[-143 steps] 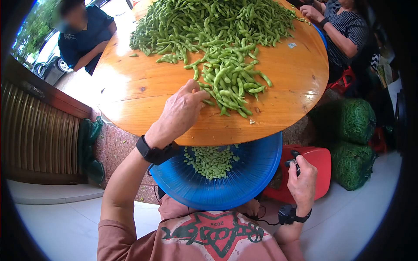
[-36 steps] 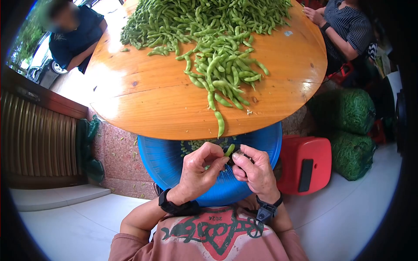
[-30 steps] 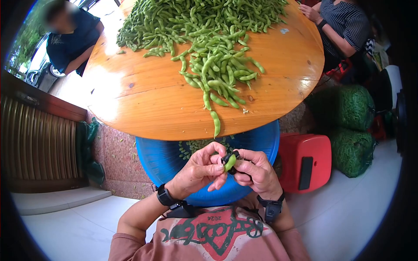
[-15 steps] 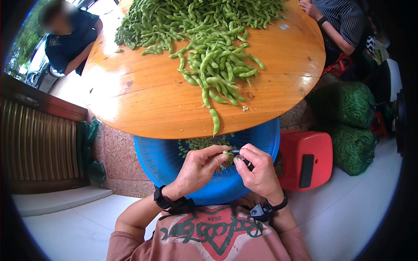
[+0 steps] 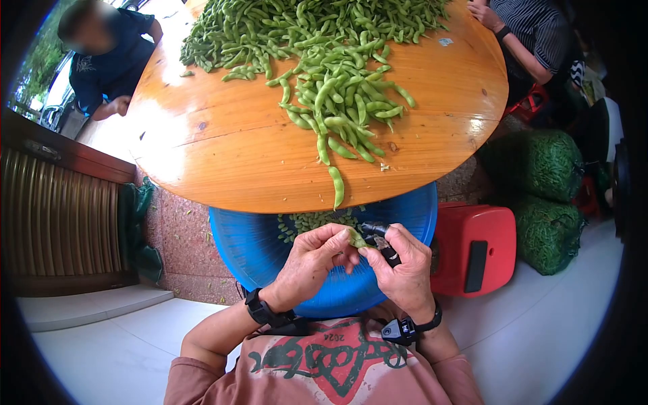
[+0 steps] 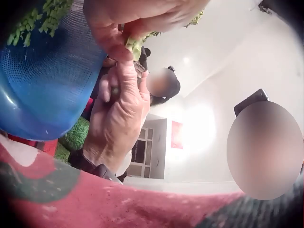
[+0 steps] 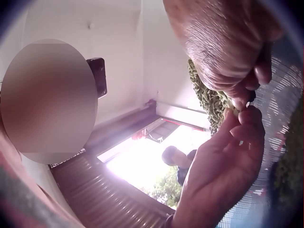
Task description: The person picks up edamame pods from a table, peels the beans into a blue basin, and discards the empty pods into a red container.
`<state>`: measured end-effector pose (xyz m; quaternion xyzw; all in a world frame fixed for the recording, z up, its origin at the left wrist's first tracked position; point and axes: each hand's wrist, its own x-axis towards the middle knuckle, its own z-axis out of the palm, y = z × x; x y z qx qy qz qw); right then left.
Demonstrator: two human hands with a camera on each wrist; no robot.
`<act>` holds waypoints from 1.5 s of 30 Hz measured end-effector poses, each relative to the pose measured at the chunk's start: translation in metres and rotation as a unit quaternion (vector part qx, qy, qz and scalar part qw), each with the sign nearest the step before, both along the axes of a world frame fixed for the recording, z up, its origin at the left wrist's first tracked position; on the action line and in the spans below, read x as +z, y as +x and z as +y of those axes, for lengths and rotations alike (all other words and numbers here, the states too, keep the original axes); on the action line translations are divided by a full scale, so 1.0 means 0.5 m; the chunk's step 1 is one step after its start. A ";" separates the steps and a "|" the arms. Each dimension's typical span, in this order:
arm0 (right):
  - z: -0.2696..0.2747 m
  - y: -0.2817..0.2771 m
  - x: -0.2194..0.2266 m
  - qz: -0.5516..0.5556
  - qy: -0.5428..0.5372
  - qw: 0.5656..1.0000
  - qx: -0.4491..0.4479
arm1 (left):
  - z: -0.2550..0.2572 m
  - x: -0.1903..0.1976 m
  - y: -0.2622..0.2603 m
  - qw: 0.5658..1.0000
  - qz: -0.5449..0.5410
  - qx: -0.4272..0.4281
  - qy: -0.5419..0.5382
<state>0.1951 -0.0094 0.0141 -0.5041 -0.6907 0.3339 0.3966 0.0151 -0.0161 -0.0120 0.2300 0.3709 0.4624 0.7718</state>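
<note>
Over a blue basin, both hands meet at one green pod. The left hand pinches the pod's left end between thumb and fingertips. The right hand has its thumb at the pod's lower end, while its curled fingers hold a small black tool. In the left wrist view the pod shows pale green between the fingertips. Loose shelled beans lie in the basin, partly hidden by the table edge. A single pod rests near that edge.
A large heap of pods covers the far part of the wooden table. At the right stand a red stool and stacked green mesh sacks. Two other people sit at the table's sides.
The left hand has gone from the pods on the table to the space over the basin, where the right hand has joined it. Over the last second, the pod has tilted between the fingertips.
</note>
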 end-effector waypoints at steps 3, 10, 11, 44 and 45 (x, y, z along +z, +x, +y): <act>-0.005 -0.005 0.004 0.019 0.014 1.000 0.017 | 0.001 0.008 -0.002 0.999 0.008 -0.020 -0.032; -0.002 -0.034 -0.006 0.021 0.020 0.999 0.027 | -0.004 0.012 0.030 0.993 0.109 -0.042 -0.030; -0.001 -0.037 -0.013 0.011 0.036 0.999 0.001 | 0.000 0.013 0.031 0.994 0.098 -0.035 -0.029; 0.010 -0.007 0.018 0.394 -0.359 0.844 0.057 | 0.018 0.071 -0.021 0.899 0.368 -0.015 0.235; 0.009 -0.008 0.016 0.392 -0.360 0.844 0.056 | 0.014 0.066 -0.020 0.902 0.363 -0.010 0.233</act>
